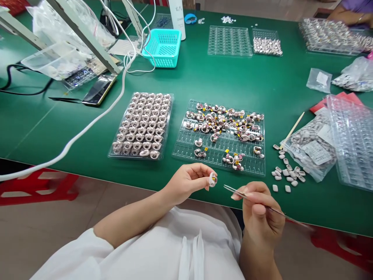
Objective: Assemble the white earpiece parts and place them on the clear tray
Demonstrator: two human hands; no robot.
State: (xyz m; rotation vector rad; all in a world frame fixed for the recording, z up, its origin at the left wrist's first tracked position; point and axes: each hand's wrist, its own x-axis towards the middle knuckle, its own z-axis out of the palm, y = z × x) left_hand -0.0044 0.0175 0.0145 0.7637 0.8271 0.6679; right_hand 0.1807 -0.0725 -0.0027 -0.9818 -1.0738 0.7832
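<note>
My left hand (194,179) pinches a small white ring-shaped part (212,180) that has a yellow and dark piece inside it. In my right hand (260,210) is a pair of thin metal tweezers (237,191), its tips slightly parted and a short way right of that part. Beyond my hands, a clear ridged tray (189,137) carries many loose pale parts with yellow tabs and dark bits. Left of it stands a clear tray (163,155) packed with similar pale parts in neat rows. Small pale caps (288,189) lie scattered to the right.
A turquoise basket (164,62), a white bottle (177,19) and a phone (100,89) stand farther back. A white cable (87,128) crosses the left side. At right are a bag of parts (311,144) and clear trays (354,144). Another person's arm (346,15) shows top right.
</note>
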